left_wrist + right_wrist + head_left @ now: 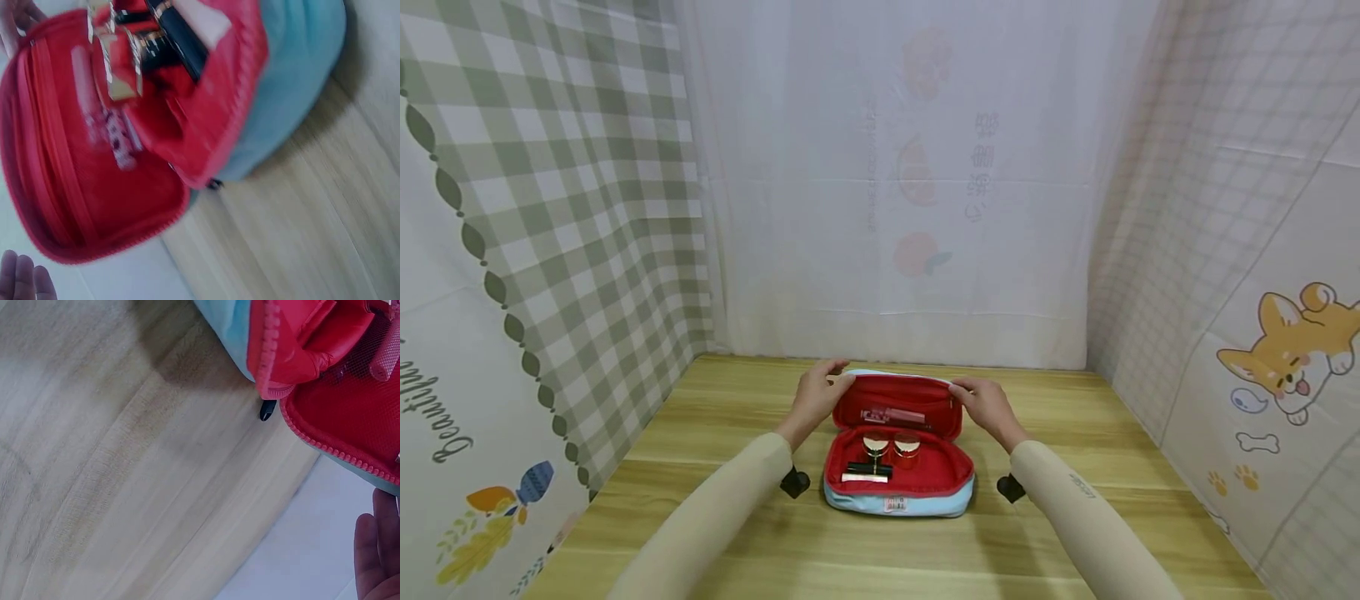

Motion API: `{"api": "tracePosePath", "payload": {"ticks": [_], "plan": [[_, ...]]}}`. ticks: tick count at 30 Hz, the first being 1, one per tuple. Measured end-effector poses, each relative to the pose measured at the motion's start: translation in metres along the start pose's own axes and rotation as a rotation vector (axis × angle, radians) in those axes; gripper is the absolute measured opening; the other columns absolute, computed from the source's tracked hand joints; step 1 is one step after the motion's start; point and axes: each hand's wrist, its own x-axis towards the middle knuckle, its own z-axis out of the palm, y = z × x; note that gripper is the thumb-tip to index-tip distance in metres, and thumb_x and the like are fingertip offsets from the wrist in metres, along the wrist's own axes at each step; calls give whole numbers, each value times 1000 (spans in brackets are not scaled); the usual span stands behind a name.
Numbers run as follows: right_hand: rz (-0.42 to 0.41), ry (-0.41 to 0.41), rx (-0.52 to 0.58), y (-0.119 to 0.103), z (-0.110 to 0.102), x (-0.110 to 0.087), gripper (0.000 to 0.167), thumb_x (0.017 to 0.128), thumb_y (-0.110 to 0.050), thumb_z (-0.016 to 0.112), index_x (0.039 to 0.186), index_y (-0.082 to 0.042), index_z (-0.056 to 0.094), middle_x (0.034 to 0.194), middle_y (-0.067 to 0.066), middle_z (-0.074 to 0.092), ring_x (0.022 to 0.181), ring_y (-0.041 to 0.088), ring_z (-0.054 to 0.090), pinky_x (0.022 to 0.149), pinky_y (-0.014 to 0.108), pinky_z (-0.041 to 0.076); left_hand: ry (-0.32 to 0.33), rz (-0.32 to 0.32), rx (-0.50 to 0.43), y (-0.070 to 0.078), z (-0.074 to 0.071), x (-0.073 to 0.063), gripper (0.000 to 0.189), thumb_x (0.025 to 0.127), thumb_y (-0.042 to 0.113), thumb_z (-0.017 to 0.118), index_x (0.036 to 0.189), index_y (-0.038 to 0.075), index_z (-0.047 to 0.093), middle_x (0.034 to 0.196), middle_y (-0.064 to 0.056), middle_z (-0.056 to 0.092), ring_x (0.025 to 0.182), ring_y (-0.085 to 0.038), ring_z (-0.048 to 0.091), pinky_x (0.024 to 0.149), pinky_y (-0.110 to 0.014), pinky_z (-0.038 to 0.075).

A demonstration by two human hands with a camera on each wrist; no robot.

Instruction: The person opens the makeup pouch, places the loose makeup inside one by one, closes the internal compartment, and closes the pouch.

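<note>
A light blue cosmetic bag (936, 504) with red lining lies unzipped in the head view, its lid (868, 392) raised at the back. My left hand (812, 400) is at the lid's upper left corner, thumb touching the edge; its fingers (25, 275) are straight and apart from the rim in the left wrist view. At the upper right corner my right hand (988, 406) pinches the lid's edge, thumb in front and fingers (375, 550) behind. Inside lie gold-capped bottles (906, 447), a black tube (857, 468) and a pale tube (863, 478). Pink tubes (898, 415) sit in the lid's mesh pocket.
The bag stands on a wood-grain table (1037, 550). White cloth (880, 208) hangs along the back edge, green checked cloth (617, 167) on the left, and dog-printed cloth (1262, 250) on the right. A black zipper pull (267, 410) hangs by the hinge.
</note>
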Motion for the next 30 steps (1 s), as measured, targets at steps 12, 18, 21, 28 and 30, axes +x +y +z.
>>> {"api": "tracePosePath", "payload": {"ticks": [12,18,21,28,30], "plan": [[24,-13,7,-1,0,3,30,102,-21,56,118,-1,71,101,12,72,102,32,63,90,52,49,-194,-8,-37,23,29,-9,35,96,15,67,128,2,63,113,-10,66,103,-24,62,89,-39,53],[38,-30,37,0,1,6,31,103,-22,55,120,-1,69,105,13,71,106,34,62,92,52,49,-321,-51,-73,36,47,-12,37,98,20,65,130,3,62,120,-9,65,103,-25,64,85,-42,55],[49,-40,52,0,1,7,32,103,-23,55,120,-1,69,107,13,71,107,34,62,93,52,48,-365,-87,-102,40,59,-12,37,98,22,64,130,2,62,119,-8,67,104,-25,66,88,-39,54],[62,-50,94,-5,-3,9,32,103,-23,54,123,-2,68,111,13,70,110,33,60,95,53,47,-413,-130,-142,46,80,-12,35,97,19,65,128,1,63,111,-9,70,99,-28,69,86,-34,55],[63,-50,103,-7,-4,10,32,103,-24,54,122,-2,69,110,13,70,110,33,60,95,53,47,-413,-131,-123,45,84,-11,34,97,20,65,127,3,65,110,-6,70,99,-22,68,86,-32,55]]}}
